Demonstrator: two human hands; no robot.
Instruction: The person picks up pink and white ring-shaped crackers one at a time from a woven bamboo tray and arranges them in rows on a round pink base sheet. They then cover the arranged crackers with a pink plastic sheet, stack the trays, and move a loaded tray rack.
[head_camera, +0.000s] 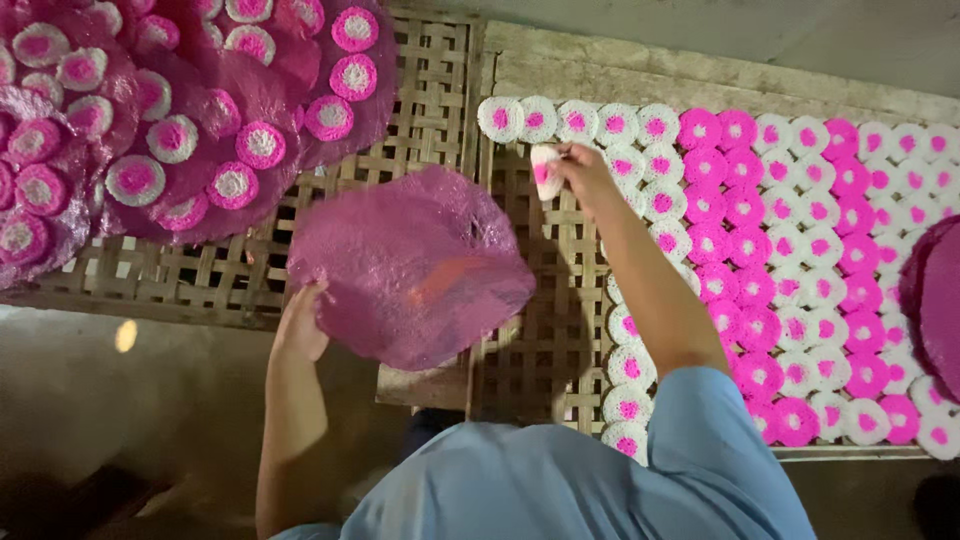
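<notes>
My left hand (300, 325) grips the near edge of a round pink mesh tray (415, 265) with nothing on it, held level above the woven bamboo rack (545, 330). My right hand (583, 172) reaches forward and pinches a small white disc with a pink centre (546, 170), held on edge over the rack. To its right lie rows of several such discs (760, 250), white-with-pink and pink-with-white, covering the rack.
A second bamboo rack (420, 110) at the left carries a pile of pink mesh trays loaded with discs (170, 130). Another pink tray (940, 300) shows at the right edge. A dim floor (120, 400) lies below the racks.
</notes>
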